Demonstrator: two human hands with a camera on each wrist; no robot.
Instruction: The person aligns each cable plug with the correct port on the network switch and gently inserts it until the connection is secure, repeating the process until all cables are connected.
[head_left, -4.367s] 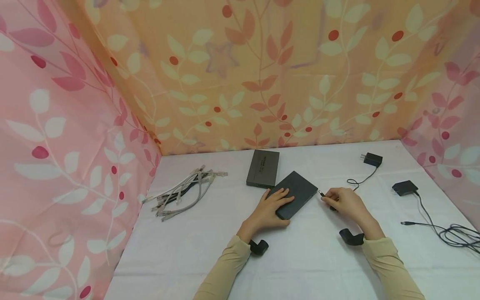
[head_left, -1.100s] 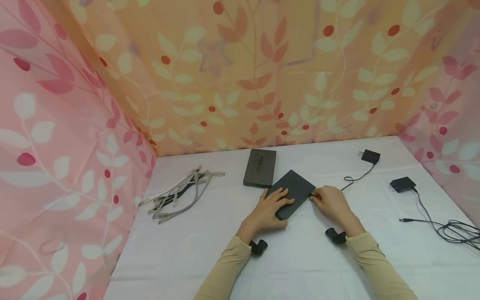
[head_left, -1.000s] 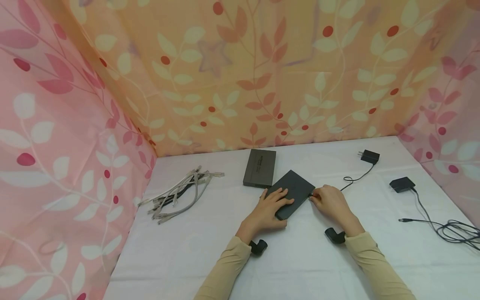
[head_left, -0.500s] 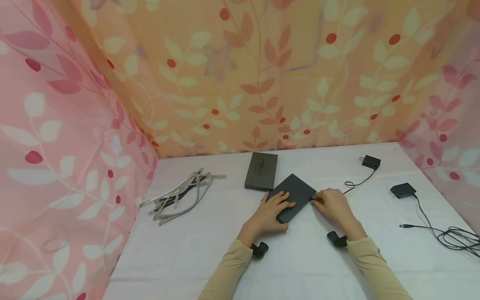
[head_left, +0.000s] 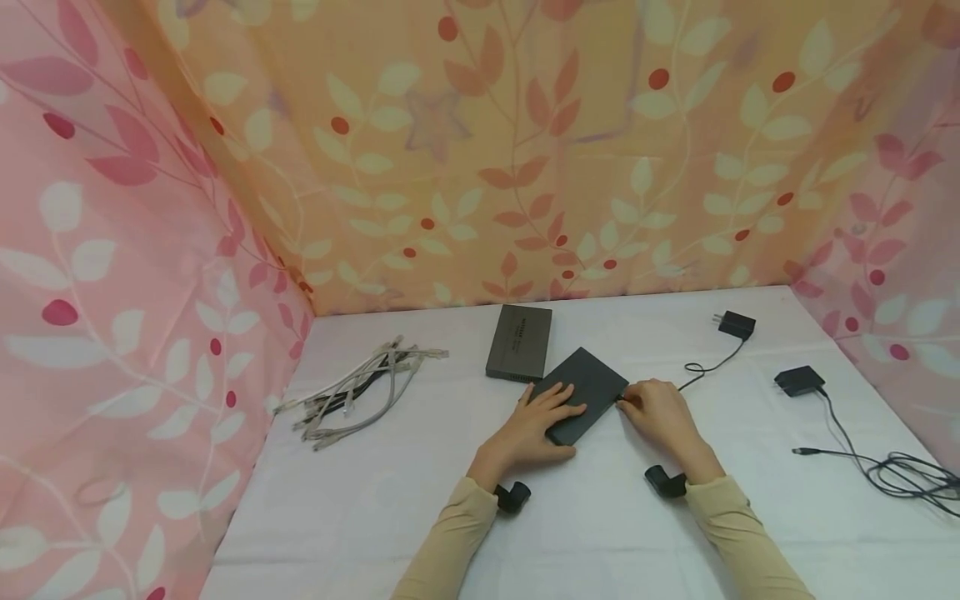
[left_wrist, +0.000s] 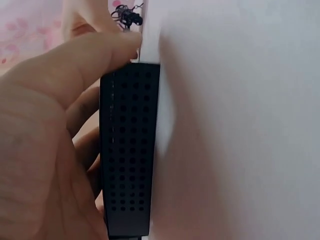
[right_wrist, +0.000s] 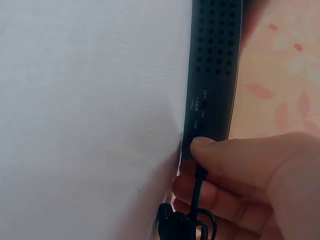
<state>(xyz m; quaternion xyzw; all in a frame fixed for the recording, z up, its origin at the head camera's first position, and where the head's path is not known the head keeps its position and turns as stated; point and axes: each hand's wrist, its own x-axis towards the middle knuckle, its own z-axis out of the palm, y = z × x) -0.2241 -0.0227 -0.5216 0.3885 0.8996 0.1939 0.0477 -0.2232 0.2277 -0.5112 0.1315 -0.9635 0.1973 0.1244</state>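
Note:
My left hand lies with spread fingers on top of a dark flat network switch box. In the left wrist view its thumb reaches the corner of the box's perforated side. At the box's right corner, my right hand pinches a black power plug between thumb and fingers. That plug sits right at the side panel, beside small printed "OFF" and "ON" labels; its tip is hidden by the thumb. Bundled black cable hangs below the fingers.
A second, grey-brown switch box lies just behind. To the left is a pile of network cables. On the right are a power adapter, whose cord leads toward my right hand, and another adapter with a coiled cord.
Since the earliest frame my right hand has brought the plug leftward from beside the box to its side. Over the last second both hands have kept their places; the view has shifted slightly.

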